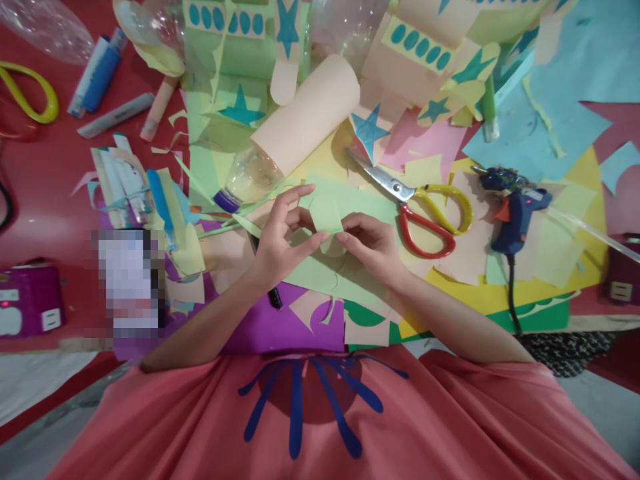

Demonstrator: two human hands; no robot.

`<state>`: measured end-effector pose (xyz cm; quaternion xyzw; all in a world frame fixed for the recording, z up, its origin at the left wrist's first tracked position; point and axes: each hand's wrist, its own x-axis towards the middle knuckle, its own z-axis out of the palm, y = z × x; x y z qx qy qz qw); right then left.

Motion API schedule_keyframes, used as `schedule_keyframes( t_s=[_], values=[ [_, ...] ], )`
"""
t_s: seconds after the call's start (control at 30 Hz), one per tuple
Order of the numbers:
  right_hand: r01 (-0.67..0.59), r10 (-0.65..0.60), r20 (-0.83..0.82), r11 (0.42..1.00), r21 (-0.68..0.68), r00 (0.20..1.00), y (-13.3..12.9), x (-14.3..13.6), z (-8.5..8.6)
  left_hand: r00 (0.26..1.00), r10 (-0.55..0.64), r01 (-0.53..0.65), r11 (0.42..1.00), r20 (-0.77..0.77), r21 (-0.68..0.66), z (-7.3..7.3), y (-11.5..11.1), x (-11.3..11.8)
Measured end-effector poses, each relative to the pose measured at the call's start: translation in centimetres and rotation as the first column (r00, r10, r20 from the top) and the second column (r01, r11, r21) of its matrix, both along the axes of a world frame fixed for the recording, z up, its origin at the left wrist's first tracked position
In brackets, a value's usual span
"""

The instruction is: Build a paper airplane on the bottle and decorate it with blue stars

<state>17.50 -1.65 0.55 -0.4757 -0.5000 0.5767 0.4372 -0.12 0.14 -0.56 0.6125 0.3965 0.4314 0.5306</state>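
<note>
1. Small pale green paper piece (326, 212), rounded at one side, held up between both hands in front of the wearer's chest, over a larger green sheet (310, 275).
2. Left hand (283, 240): thumb at the piece's lower edge, pinching it, it seems, against fingers behind; forefinger raised, pointing past its upper side.
3. Right hand (373, 245): thumb and forefinger nip the lower right corner, thumbs of both hands almost meeting.
4. Handling, my reckoning: near weightless, thin, springy, dry rather than slippery. Should take a crease readily and tear or crumple if tugged. Best held lightly by the edges, fingertips only, leaving the rounded face unpressed.
5. Nearby: scissors (397, 187) with red and yellow handles lie beyond the right hand; a glue gun (520, 215) farther out on that side; a bottle wrapped in peach paper (311, 115) above the left.
6. Hard to make out: a paler flap below the thumbs, either part of the piece or separate; I can't tell. Left fingertips behind the paper are hidden. A black pen (275, 298) runs partly under the left hand. The phone (129, 280) is blurred over; paper-covered shapes at the far side are cut off.
</note>
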Motion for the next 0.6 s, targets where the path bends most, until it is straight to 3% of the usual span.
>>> schedule_keyframes(
  t_s=[0.23,0.6],
  values=[
    [0.113,-0.112,0.038,0.993,-0.029,0.993,-0.06,-0.21,-0.04,1.000,-0.013,0.014,0.999,-0.022,0.043,0.09,0.15,0.08],
    [0.020,-0.020,-0.001,0.996,-0.092,1.000,0.12,-0.27,0.13,0.995,0.047,-0.037,0.992,-0.084,0.118,-0.05,0.01,0.14]
  ],
)
